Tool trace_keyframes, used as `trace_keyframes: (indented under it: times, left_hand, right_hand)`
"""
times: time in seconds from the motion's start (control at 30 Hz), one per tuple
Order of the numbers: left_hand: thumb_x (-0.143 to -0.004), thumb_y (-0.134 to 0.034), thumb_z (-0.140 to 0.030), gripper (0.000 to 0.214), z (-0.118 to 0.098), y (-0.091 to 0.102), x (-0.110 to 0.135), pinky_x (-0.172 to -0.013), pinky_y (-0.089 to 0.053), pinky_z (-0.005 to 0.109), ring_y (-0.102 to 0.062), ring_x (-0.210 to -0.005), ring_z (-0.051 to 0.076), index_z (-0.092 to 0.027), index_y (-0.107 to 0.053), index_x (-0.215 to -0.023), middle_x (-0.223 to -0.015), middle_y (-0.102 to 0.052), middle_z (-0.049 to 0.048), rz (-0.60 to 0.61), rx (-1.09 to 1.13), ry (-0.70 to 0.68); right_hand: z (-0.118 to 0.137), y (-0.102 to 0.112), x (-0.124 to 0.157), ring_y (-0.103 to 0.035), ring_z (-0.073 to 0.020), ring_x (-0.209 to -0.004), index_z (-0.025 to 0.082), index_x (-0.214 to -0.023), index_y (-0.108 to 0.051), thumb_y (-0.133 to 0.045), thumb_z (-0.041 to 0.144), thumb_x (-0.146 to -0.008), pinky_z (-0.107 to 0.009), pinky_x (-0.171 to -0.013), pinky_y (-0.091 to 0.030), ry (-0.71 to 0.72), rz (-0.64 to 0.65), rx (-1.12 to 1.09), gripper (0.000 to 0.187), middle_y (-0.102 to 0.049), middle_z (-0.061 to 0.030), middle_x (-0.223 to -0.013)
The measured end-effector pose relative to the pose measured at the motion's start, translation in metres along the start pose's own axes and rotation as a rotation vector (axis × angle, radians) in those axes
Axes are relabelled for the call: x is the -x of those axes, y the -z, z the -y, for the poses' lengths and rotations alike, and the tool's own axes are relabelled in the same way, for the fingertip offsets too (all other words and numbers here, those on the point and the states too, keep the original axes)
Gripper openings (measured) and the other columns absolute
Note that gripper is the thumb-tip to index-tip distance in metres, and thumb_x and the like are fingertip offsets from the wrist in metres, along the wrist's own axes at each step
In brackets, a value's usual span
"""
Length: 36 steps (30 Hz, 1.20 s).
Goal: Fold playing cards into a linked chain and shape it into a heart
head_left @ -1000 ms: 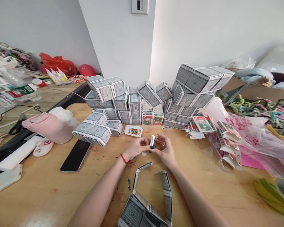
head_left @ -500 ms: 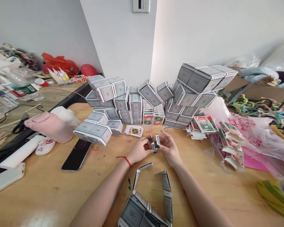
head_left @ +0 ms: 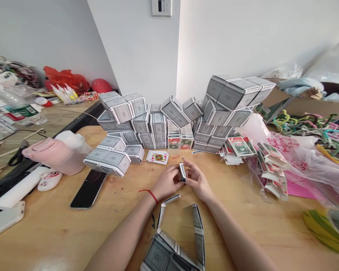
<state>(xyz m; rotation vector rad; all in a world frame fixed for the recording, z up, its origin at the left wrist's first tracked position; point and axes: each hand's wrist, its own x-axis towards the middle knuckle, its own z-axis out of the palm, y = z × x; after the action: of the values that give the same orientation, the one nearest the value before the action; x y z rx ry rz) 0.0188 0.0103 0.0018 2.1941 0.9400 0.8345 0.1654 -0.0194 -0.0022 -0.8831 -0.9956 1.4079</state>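
Observation:
My left hand (head_left: 168, 182) and my right hand (head_left: 196, 179) meet just above the wooden table (head_left: 59, 229), both closed on a small folded stack of playing cards (head_left: 182, 171) held upright between the fingertips. A red string circles my left wrist. Directly below my hands lies a strip of joined patterned card pieces (head_left: 177, 241) bent into a loop. One face-up playing card (head_left: 158, 157) lies on the table just beyond my left hand.
Many grey patterned card blocks (head_left: 169, 118) are stacked along the wall. A black phone (head_left: 89, 184) and a pink bottle (head_left: 52, 153) lie to the left. Opened red-and-green card boxes (head_left: 260, 158), plastic bags and coloured hangers (head_left: 307, 126) crowd the right.
The two small card pieces held apart half a second ago are now pressed together into one stack. My hands have closed in on each other and dropped slightly.

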Motion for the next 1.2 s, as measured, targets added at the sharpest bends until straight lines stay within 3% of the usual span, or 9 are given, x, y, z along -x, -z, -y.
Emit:
trace_keyframes:
  times: [0.13, 0.27, 0.43, 0.5, 0.57, 0.67, 0.87, 1.2]
  left_hand:
    - [-0.072, -0.056, -0.020, 0.028, 0.003, -0.001, 0.001, -0.090, -0.041, 0.036, -0.049, -0.107, 0.021, -0.017, -0.055, -0.100, -0.115, -0.053, 0.0096, -0.027, -0.022, 0.010]
    - [-0.071, -0.055, -0.016, 0.035, 0.006, -0.004, 0.003, -0.094, -0.040, 0.038, -0.045, -0.113, 0.021, -0.018, -0.051, -0.106, -0.118, -0.051, 0.0089, -0.054, -0.063, 0.008]
    - [-0.073, -0.052, -0.015, 0.040, 0.007, -0.006, 0.005, -0.096, -0.039, 0.039, -0.043, -0.115, 0.021, -0.019, -0.047, -0.112, -0.119, -0.051, 0.0089, -0.079, -0.127, -0.005]
    - [-0.073, -0.051, -0.013, 0.037, 0.005, -0.005, 0.006, -0.096, -0.039, 0.038, -0.043, -0.116, 0.020, -0.019, -0.049, -0.109, -0.121, -0.050, 0.0088, -0.087, -0.148, -0.021]
    - [-0.073, -0.049, -0.010, 0.032, 0.004, -0.004, 0.005, -0.097, -0.039, 0.037, -0.043, -0.116, 0.019, -0.019, -0.051, -0.104, -0.122, -0.049, 0.0085, -0.094, -0.158, -0.035]
    - [-0.073, -0.047, -0.007, 0.025, 0.003, -0.001, 0.005, -0.097, -0.039, 0.035, -0.042, -0.117, 0.018, -0.018, -0.054, -0.094, -0.124, -0.048, 0.0073, -0.096, -0.155, -0.043]
    - [-0.072, -0.045, -0.005, 0.019, 0.003, 0.001, 0.005, -0.097, -0.039, 0.034, -0.041, -0.118, 0.017, -0.018, -0.055, -0.081, -0.125, -0.047, 0.0055, -0.090, -0.156, -0.046]
    - [-0.073, -0.047, -0.007, 0.013, 0.004, 0.004, 0.006, -0.100, -0.036, 0.038, -0.038, -0.119, 0.019, -0.018, -0.053, -0.069, -0.124, -0.048, 0.0054, -0.113, -0.306, -0.139]
  right_hand:
    - [-0.005, 0.000, 0.001, -0.055, -0.0176, -0.079, 0.024, -0.118, -0.048, -0.065, 0.033, -0.067, -0.033, -0.079, -0.041, -0.038, 0.017, 0.057, 0.055, -0.062, -0.0020, -0.083]
    - [-0.009, 0.001, -0.002, -0.053, -0.0198, -0.089, 0.025, -0.107, -0.059, -0.062, 0.037, -0.068, -0.037, -0.086, -0.038, 0.016, -0.104, 0.266, 0.041, -0.060, -0.0033, -0.099]
    - [-0.007, -0.001, -0.004, -0.050, -0.0220, -0.099, 0.026, -0.094, -0.066, -0.061, 0.035, -0.070, -0.037, -0.092, -0.033, 0.059, -0.095, 0.313, 0.027, -0.061, -0.0031, -0.100]
    - [-0.004, -0.004, -0.003, -0.052, -0.0208, -0.094, 0.026, -0.093, -0.067, -0.061, 0.035, -0.070, -0.033, -0.086, -0.037, 0.049, -0.088, 0.293, 0.026, -0.061, -0.0024, -0.099]
    - [-0.003, -0.006, -0.001, -0.054, -0.0168, -0.076, 0.026, -0.096, -0.066, -0.060, 0.035, -0.071, -0.029, -0.070, -0.042, 0.016, -0.073, 0.274, 0.028, -0.062, -0.0012, -0.095]
    - [-0.005, -0.007, 0.000, -0.045, -0.0107, -0.054, 0.024, -0.100, -0.064, -0.057, 0.037, -0.073, -0.024, -0.053, -0.038, -0.042, -0.037, 0.242, 0.030, -0.060, 0.0011, -0.075]
    - [-0.007, -0.002, -0.002, -0.041, -0.0109, -0.051, 0.019, -0.082, -0.066, -0.054, 0.042, -0.075, -0.023, -0.050, -0.033, -0.047, 0.013, 0.216, 0.027, -0.050, 0.0027, -0.056]
    - [-0.007, -0.004, 0.000, -0.045, -0.0116, -0.049, 0.018, -0.051, -0.049, -0.042, 0.040, -0.081, -0.023, -0.051, -0.034, 0.146, -0.034, 0.606, 0.038, -0.047, 0.0014, -0.051]
